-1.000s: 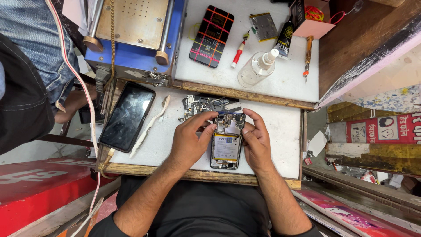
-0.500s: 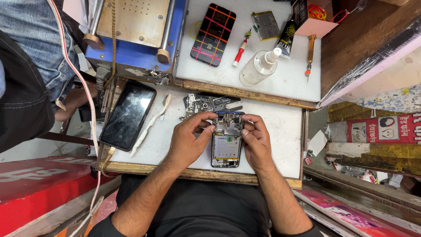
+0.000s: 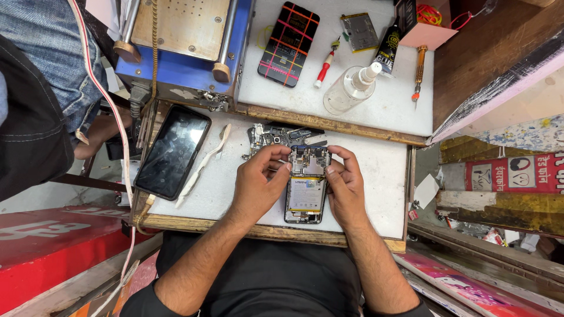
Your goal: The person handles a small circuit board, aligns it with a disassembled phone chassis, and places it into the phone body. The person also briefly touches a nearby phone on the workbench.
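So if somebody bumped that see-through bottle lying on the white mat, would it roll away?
Probably a bit. The clear bottle lies on its side and looks round, so a nudge could roll it. Its white nozzle would likely make it curve rather than go straight. It looks like thin, nearly empty plastic, so probably light, and the red screwdriver beside it might stop it.

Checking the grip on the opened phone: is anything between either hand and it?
Nothing visible. Both the left hand and the right hand already touch the opened phone, fingers at its upper end. The loose parts lie just beyond it, not between.
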